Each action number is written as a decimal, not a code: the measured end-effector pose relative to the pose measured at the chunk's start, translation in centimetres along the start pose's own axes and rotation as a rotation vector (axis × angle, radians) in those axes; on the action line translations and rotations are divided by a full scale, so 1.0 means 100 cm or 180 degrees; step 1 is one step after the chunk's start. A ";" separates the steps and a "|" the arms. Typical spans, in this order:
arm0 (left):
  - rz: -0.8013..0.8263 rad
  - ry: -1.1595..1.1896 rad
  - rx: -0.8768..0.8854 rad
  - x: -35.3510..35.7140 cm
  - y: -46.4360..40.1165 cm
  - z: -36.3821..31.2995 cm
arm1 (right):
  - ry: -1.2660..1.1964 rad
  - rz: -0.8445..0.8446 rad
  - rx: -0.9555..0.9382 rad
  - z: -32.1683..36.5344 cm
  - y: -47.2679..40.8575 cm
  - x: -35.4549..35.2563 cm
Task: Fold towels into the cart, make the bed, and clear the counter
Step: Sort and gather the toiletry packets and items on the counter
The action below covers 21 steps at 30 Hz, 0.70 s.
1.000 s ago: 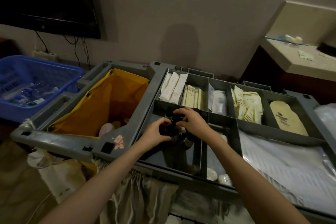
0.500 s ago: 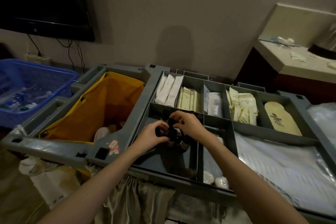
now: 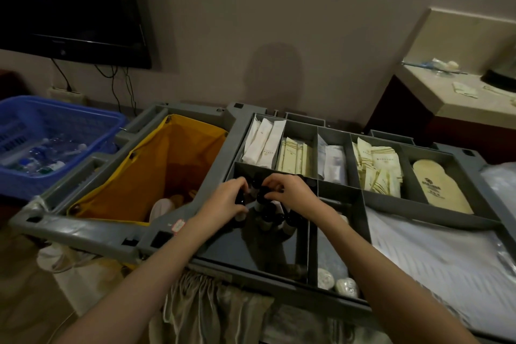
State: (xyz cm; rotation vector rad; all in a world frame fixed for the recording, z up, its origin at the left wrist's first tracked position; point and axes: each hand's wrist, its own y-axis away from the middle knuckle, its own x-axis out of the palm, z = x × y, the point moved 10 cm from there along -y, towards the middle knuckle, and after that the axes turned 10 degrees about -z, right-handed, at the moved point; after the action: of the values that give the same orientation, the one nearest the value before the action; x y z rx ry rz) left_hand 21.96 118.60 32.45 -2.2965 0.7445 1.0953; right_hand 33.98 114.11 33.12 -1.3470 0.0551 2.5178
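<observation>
Right now my hands meet over a cluster of small dark-capped bottles standing in the near-left compartment of the grey cart. My left hand has its fingers curled round one bottle at the left edge of the cluster; my right hand pinches the black cap of another just beside it, fingertips bent down onto it. The bottles stand roughly upright, long axes vertical with caps toward me and bases on the dark tray floor; a few lean a little, though the light is too dim to say which way. Just beyond the grip, the back row of compartments holds white sachets, cream packets and a pair of slippers. Left of the grip hangs the yellow bag, and farther left sits a blue basket of plastic bottles. Right of the grip lie wrapped white linens; nearer me, two small round soaps rest at the front of a narrow compartment. Well off to the right, the counter holds scattered packets and litter, so I judge clearing it is unfinished. No towel or bed is in view, so I cannot say how those steps stand; this looks like sorting amenities in the cart.
</observation>
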 end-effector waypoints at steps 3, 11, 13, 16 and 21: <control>-0.0313 -0.0554 0.0202 -0.015 -0.015 -0.003 | 0.0102 -0.0060 0.0017 0.000 -0.006 -0.002; -0.0256 -0.0404 0.0362 -0.004 -0.052 -0.003 | 0.0573 -0.0465 0.0006 -0.013 -0.019 -0.020; -0.0273 -0.0390 0.0458 -0.002 -0.056 -0.004 | 0.0696 -0.0533 -0.0053 -0.011 -0.022 -0.021; -0.0245 -0.0429 0.0629 0.003 -0.060 -0.006 | 0.0827 -0.0628 -0.0079 -0.008 -0.026 -0.023; -0.0133 -0.0377 0.0750 0.012 -0.061 -0.009 | 0.0856 -0.0651 -0.0077 -0.007 -0.032 -0.023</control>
State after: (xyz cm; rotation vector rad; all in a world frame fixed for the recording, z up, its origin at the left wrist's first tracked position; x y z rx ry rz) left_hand 27.02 122.21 33.16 -2.0233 0.7341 1.0545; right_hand 36.61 116.53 34.94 -1.6048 -0.0557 2.1658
